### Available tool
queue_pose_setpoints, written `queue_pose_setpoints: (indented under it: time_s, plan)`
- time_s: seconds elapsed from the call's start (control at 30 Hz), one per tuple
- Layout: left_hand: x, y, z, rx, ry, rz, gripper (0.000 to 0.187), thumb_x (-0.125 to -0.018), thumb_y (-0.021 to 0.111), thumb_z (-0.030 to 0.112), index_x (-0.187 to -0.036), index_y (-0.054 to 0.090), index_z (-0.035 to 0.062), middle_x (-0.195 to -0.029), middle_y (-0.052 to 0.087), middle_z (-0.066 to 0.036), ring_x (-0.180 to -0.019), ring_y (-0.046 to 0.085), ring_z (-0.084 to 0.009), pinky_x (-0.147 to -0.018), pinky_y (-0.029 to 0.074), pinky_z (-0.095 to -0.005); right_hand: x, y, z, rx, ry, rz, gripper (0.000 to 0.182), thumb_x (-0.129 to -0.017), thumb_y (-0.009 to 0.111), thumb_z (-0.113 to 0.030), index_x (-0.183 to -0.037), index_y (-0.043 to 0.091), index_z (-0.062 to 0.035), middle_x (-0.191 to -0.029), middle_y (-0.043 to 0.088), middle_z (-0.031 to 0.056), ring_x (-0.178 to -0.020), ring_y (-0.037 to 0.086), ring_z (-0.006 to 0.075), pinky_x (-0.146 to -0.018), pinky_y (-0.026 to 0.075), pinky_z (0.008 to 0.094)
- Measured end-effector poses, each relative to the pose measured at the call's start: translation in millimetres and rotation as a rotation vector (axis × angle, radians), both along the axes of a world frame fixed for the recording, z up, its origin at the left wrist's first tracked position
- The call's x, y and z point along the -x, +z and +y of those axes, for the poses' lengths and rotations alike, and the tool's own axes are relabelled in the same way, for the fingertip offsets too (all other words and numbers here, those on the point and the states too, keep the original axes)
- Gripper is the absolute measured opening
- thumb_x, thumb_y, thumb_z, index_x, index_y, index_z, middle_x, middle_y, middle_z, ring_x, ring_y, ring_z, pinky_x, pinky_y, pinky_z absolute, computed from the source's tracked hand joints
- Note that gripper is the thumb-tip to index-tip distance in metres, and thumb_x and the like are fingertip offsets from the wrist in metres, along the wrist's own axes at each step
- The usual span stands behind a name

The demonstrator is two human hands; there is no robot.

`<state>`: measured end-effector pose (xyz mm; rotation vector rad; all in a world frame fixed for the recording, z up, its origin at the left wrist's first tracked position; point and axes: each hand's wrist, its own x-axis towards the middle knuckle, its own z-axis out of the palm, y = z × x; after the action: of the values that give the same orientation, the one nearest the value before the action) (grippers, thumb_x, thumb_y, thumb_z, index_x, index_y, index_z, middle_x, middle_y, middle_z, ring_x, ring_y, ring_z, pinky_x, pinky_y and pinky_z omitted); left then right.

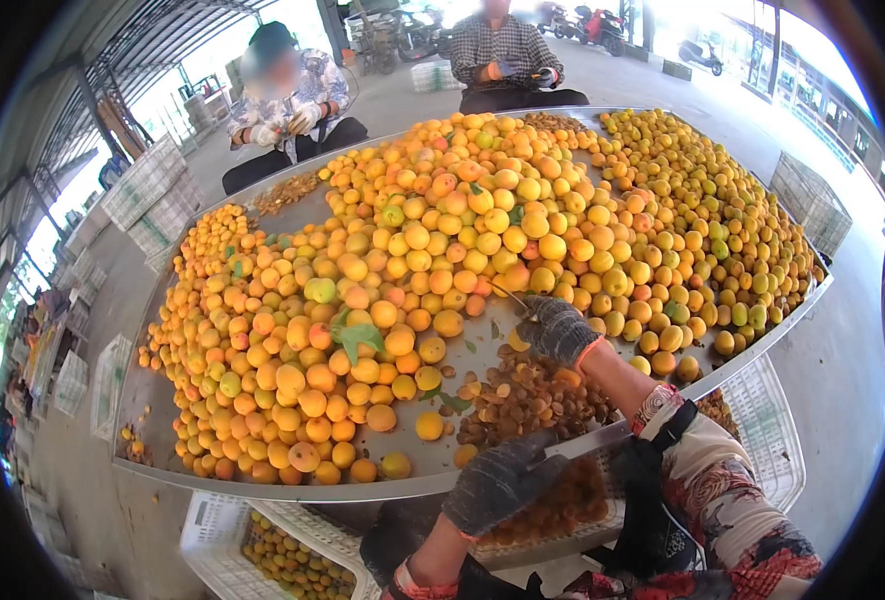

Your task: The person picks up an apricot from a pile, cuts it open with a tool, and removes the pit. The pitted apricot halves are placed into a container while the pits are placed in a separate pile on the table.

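Observation:
My right hand (557, 328), in a dark grey knitted glove, is closed at the near edge of a big heap of apricots (442, 230). A thin, curved, stick-like tool (507, 295) extends from its fingers toward the fruit. My left hand (502, 485), gloved alike, is over the table's near rim, thumb and fingers apart, with nothing visible in it. Between the hands lies a pile of brown apricot pits (532, 400). Below the rim, a crate holds orange apricot pieces (562, 500), partly hidden by my left hand and arm.
The metal table (292, 212) has a raised rim. White plastic crates stand under its near side, one with whole fruit (297, 560). Two people sit across the table, one in a patterned top (307, 85), one in a checked shirt (502, 55). Stacked crates (147, 195) stand at left.

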<state>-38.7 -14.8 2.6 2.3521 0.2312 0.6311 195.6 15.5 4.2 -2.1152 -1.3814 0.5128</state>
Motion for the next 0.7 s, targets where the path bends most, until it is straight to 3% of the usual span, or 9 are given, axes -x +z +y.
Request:
queue_pose_setpoints:
  time_s: [0.13,0.2,0.23,0.3,0.33,0.4,0.5,0.6,0.7]
  plan:
    - [-1.7,-0.6,2.6,-0.097,-0.003,-0.043,0.026,-0.079,0.064,0.018,-0.102,0.06,0.0066,-0.091,0.062,-0.012,-0.082,0.06,-0.0262,-0.067,0.049,-0.033,-1.2,-13.5,17.6,-0.049,0.022,-0.094,0.04,-0.078,0.057,-0.025,-0.111,0.054,-0.0038,-0.105,0.058,0.0174,-0.097,0.055,0.0323,-0.083,0.044,0.0383]
    - [-5.0,5.5,0.4,0.307,0.094,0.066,0.024,-0.079,0.064,0.016,-0.102,0.06,0.0085,-0.096,0.061,-0.011,-0.085,0.06,-0.0258,-0.068,0.049,-0.0334,-2.3,-9.8,32.5,-0.013,0.047,-0.047,0.041,-0.077,0.058,-0.024,-0.113,0.053,-0.0041,-0.106,0.058,0.0171,-0.098,0.055,0.0321,-0.083,0.044,0.0379]
    - [-3.4,2.7,3.6,0.304,0.1,0.067,0.024,-0.079,0.064,0.016,-0.102,0.06,0.0085,-0.096,0.061,-0.011,-0.085,0.06,-0.0258,-0.068,0.049,-0.0334,-1.4,-6.5,39.2,0.02,0.066,-0.002,0.042,-0.077,0.059,-0.023,-0.114,0.052,-0.0045,-0.106,0.058,0.0169,-0.099,0.055,0.0318,-0.084,0.044,0.0375]
    - [-0.5,-5.2,10.0,-0.254,-0.04,-0.081,0.023,-0.079,0.063,0.014,-0.101,0.061,0.0099,-0.101,0.059,-0.011,-0.087,0.059,-0.0264,-0.068,0.05,-0.0343,-3.1,-13.6,50.7,-0.041,0.023,-0.007,0.043,-0.076,0.06,-0.021,-0.115,0.052,-0.0044,-0.107,0.057,0.0168,-0.099,0.055,0.0316,-0.083,0.044,0.0374]
    - [-1.1,-3.4,9.5,-0.255,-0.036,-0.083,0.023,-0.079,0.063,0.014,-0.101,0.061,0.0099,-0.101,0.059,-0.011,-0.087,0.059,-0.0264,-0.068,0.05,-0.0343,-5.3,-20.2,57.8,-0.098,-0.023,-0.012,0.044,-0.076,0.062,-0.019,-0.116,0.051,-0.0042,-0.107,0.057,0.0167,-0.099,0.055,0.0314,-0.083,0.044,0.0372]
    - [-2.7,1.9,5.4,0.207,0.068,0.123,0.025,-0.077,0.063,0.011,-0.102,0.061,0.0106,-0.103,0.058,-0.012,-0.088,0.059,-0.0279,-0.069,0.05,-0.0348,-9.8,-27.8,67.1,-0.153,-0.012,-0.081,0.047,-0.075,0.063,-0.017,-0.118,0.05,-0.0046,-0.108,0.057,0.0171,-0.1,0.054,0.0307,-0.084,0.044,0.0369]
    - [2.2,-7.0,11.9,-0.186,-0.007,-0.071,0.029,-0.075,0.063,0.008,-0.104,0.061,0.0118,-0.103,0.058,-0.012,-0.089,0.059,-0.0289,-0.07,0.05,-0.0351,-4.1,-18.9,75.5,-0.212,0.009,-0.066,0.05,-0.075,0.062,-0.018,-0.121,0.047,-0.0048,-0.109,0.056,0.0175,-0.101,0.054,0.0309,-0.086,0.043,0.0365]
    - [-0.4,-4.0,11.5,-0.229,0.008,-0.088,0.032,-0.075,0.062,0.005,-0.106,0.061,0.0106,-0.103,0.058,-0.013,-0.089,0.059,-0.0283,-0.07,0.05,-0.0344,-3.1,-18.6,87.1,-0.161,0.129,0.003,0.053,-0.076,0.061,-0.019,-0.124,0.043,-0.0048,-0.116,0.052,0.0182,-0.105,0.051,0.0311,-0.089,0.042,0.0366]
    - [-0.2,-8.2,13.2,-0.192,-0.016,-0.129,0.032,-0.075,0.062,0.004,-0.107,0.06,0.0083,-0.104,0.058,-0.012,-0.088,0.059,-0.0284,-0.07,0.05,-0.0334,-3.1,-30.7,104.8,-0.175,0.124,-0.218,0.056,-0.075,0.06,-0.02,-0.126,0.041,-0.0063,-0.124,0.046,0.0183,-0.11,0.048,0.0317,-0.091,0.041,0.0368]
